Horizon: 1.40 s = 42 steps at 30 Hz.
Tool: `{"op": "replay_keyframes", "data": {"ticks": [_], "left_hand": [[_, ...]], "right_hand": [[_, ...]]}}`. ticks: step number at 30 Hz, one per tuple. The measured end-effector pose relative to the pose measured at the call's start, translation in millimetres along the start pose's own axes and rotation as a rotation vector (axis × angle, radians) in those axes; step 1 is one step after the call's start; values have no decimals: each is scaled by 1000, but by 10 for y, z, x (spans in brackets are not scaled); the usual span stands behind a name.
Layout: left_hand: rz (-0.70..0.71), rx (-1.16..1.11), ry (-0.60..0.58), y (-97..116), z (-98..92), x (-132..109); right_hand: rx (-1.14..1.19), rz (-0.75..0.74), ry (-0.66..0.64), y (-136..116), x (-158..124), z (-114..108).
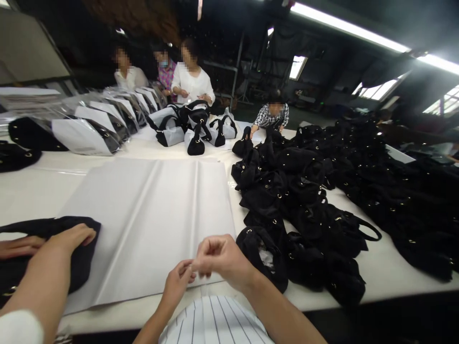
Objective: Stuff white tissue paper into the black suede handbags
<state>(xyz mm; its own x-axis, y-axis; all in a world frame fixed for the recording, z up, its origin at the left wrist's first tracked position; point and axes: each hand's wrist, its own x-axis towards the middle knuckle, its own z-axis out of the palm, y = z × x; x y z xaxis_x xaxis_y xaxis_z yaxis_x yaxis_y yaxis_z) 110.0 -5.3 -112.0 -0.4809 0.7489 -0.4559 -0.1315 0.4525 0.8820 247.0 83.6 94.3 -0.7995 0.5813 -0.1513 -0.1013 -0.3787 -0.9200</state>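
Note:
Close in front of my striped shirt, my left hand [177,282] and my right hand [224,262] meet, fingertips almost touching. Both are closed in a pinch; whatever they hold, if anything, is too small to make out, and the right one is slightly blurred. Beneath them lies the near edge of a stack of large white paper sheets [168,205] with soft creases. Just right of my right hand sits a black bag [274,260], its opening showing pale stuffing.
At the left edge, a co-worker's hands [71,239] press on a black bag [84,258]. Black bags [297,167] are heaped along the right. Wrapped bags [82,134] stand in a row at the back left. Several people work across the table [32,191].

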Motion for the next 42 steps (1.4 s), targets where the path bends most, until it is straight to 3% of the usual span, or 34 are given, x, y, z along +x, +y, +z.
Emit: {"op": "replay_keyframes", "data": {"ticks": [4, 7, 11, 15, 19, 22, 27, 29, 32, 35, 39, 42], "left_hand": [[-44, -119, 5, -113, -220, 50], [-43, -121, 21, -242, -417, 91], [-37, -129, 102, -474, -648, 175], [-8, -126, 273, -644, -810, 257], [-18, -131, 366, -672, -957, 277], [-36, -130, 312, -660, -1039, 288], [8, -45, 178, -551, -1102, 418], [83, 45, 192, -412, -1159, 524], [261, 191, 391, -123, -1310, 744], [361, 314, 600, 104, -1483, 1012], [232, 588, 631, 132, -1621, 1329], [95, 756, 598, 65, -1703, 1496]], "right_hand": [[-167, 132, 550, 939, 827, -441], [-592, 173, 745, 1499, 1227, -809], [-1120, 277, 832, 1786, 1486, -1206], [-1382, 469, 785, 1985, 1607, -1457], [-1579, 507, 739, 2195, 1667, -1486], [-1663, 438, 729, 2273, 1677, -1403], [-1562, 143, 633, 2277, 1610, -1306], [-1372, 112, 734, 2231, 1536, -1346], [-1044, 188, 1010, 2125, 1376, -1507], [-866, 272, 1174, 2013, 1212, -1733], [-761, 317, 1349, 1868, 1061, -2028], [-670, 305, 1241, 1747, 987, -2167]]}}
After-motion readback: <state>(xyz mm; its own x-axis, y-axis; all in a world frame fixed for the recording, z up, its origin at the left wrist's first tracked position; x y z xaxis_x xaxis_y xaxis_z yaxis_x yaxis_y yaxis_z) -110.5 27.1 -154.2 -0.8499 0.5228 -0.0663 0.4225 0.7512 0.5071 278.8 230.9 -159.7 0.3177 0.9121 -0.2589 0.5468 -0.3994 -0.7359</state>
